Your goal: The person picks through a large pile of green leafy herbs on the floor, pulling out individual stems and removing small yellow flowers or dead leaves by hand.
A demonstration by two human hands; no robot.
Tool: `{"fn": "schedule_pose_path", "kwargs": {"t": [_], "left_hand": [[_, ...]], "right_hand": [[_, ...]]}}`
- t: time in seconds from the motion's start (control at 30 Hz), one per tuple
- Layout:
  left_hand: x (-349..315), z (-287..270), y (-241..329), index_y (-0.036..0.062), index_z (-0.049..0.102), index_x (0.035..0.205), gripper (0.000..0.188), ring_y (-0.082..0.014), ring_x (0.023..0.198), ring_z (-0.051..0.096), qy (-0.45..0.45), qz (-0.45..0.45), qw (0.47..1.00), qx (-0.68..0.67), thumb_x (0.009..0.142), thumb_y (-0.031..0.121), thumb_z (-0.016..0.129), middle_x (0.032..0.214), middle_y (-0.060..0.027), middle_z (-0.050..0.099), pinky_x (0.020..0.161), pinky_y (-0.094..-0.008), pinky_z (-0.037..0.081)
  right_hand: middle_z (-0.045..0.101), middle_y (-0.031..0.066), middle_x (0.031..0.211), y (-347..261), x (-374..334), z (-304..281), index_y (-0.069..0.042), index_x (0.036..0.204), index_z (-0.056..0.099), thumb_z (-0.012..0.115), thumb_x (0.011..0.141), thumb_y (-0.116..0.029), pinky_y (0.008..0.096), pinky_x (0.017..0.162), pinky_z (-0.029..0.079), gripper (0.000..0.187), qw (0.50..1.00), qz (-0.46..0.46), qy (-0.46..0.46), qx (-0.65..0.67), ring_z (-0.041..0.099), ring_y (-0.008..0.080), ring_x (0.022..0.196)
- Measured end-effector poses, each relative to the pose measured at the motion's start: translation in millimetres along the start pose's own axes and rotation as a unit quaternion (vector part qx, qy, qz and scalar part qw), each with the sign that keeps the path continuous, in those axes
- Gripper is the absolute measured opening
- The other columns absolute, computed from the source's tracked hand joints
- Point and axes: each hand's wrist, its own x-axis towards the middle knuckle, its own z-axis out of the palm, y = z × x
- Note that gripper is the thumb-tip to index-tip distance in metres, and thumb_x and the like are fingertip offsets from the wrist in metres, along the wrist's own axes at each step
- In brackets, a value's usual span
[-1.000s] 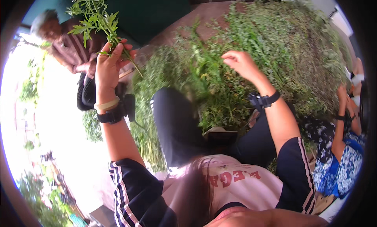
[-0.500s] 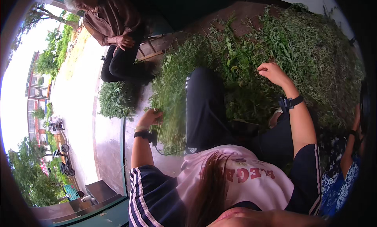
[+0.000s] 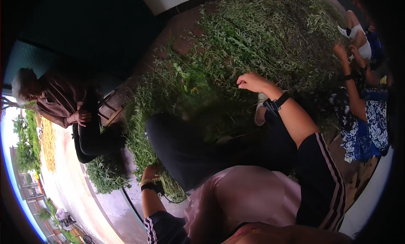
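A big heap of cut leafy green plants (image 3: 253,37) spreads before me, and more of them lie along the left side of my bent knee. My right hand (image 3: 253,81) hovers over the near side of the heap, its fingers curled together. Whatever is between those fingertips, if anything, is too small to make out. Down by my left thigh, my left hand (image 3: 150,174) is at a strip of plants with pale stalks (image 3: 172,188). Leaves and shade hide its fingers, so its grip does not show.
A seated person (image 3: 63,105) in a brown top is at the left, near a small separate green pile (image 3: 107,174). At the far right, another person's hands and arms (image 3: 352,71) reach toward the heap, near patterned blue-and-white cloth (image 3: 375,121). My shoe (image 3: 260,109) is beside the plants.
The view has swung right, bringing the people at the right into sight. My right hand stays over the heap with fingers curled. My left hand stays beside the plants by my thigh.
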Motion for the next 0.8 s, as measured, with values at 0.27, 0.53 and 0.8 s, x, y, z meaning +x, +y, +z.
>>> {"fn": "schedule_pose_path", "kwargs": {"t": [0.27, 0.53, 0.8], "left_hand": [[34, -61, 246, 0.006, 0.057, 0.096, 0.035, -0.0308, 0.083, 0.056, 0.232, -0.226, 0.878, 0.353, 0.069, 0.029, 0.06, 0.091, -0.0155, 0.058, 0.068, -0.037, 0.044], [105, -61, 468, -0.002, 0.05, 0.104, 0.026, -0.011, 0.071, 0.053, 0.234, 0.205, 0.947, -0.082, 0.08, 0.008, 0.051, 0.086, -0.0082, 0.057, 0.067, -0.0204, 0.04], [182, -32, 523, -0.0049, 0.05, 0.1, 0.027, -0.0143, 0.062, 0.055, 0.154, 0.33, 0.903, -0.228, 0.081, 0.014, 0.047, 0.079, -0.0109, 0.058, 0.062, -0.0246, 0.046]], "right_hand": [[0.06, 0.0088, 0.08, 92, -52, -23, -0.003, 0.093, 0.058, 0.056, 0.077, -0.021, 0.0299, 0.05, 0.044, 0.025, 0.937, 0.331, -0.056, 0.094, 0.057, 0.015, 0.062], [0.047, 0.0155, 0.058, 216, -28, -2, -0.001, 0.064, 0.057, 0.051, 0.073, -0.015, 0.04, 0.049, 0.038, 0.019, 0.93, 0.347, -0.013, -0.122, 0.043, 0.0268, 0.05], [0.056, 0.0182, 0.077, 188, 29, 87, -0.001, 0.078, 0.058, 0.048, 0.072, -0.009, 0.041, 0.064, 0.042, 0.014, 0.976, 0.212, 0.042, -0.028, 0.053, 0.0353, 0.073]]}}
